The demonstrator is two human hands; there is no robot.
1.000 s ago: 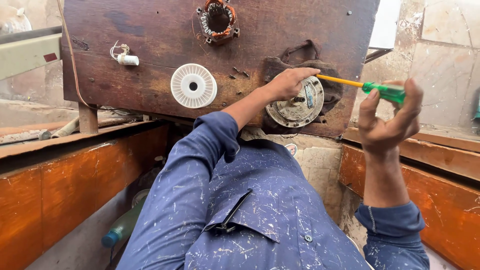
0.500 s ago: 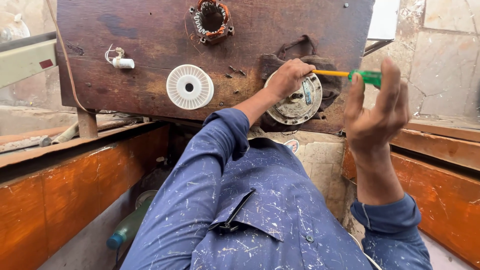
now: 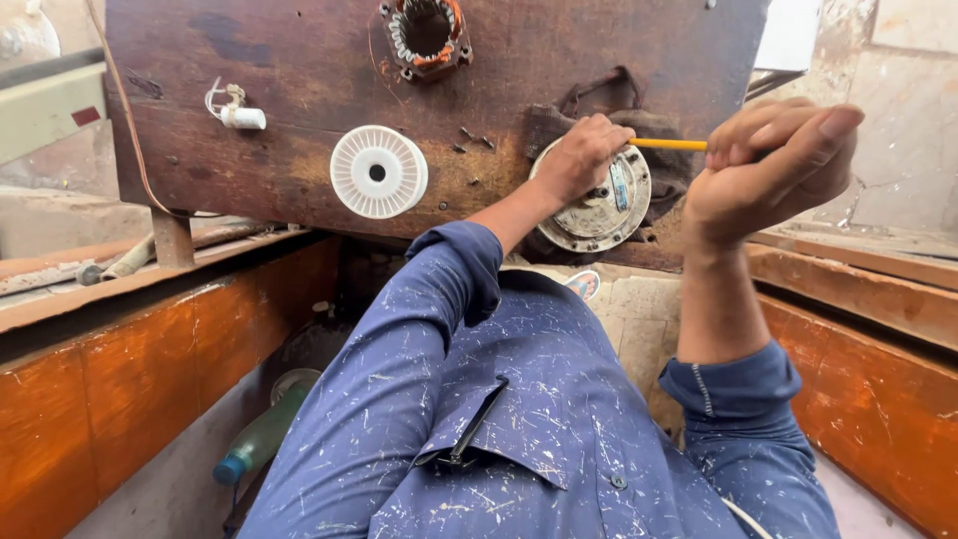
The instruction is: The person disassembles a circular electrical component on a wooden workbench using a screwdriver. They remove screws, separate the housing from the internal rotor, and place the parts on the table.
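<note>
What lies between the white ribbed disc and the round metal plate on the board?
In the head view, small screws lie on bare wood between white ribbed disc and round metal plate.

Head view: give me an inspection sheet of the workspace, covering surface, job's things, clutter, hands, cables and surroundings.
Surface: dark stained wooden board, worn and scratched.
Job's things: round grey metal motor cover plate lying on the board; yellow-shafted screwdriver reaching across it.
Clutter: white ribbed plastic disc; copper-wound stator ring; small white plug fitting; loose screws.
Hands: left hand pressing on the cover plate; right hand in a closed grip round the screwdriver handle.
Cables: thin brown wire running down the board's left edge.
Surroundings: orange-brown wooden panels; green plastic bottle with blue cap on the floor.
</note>
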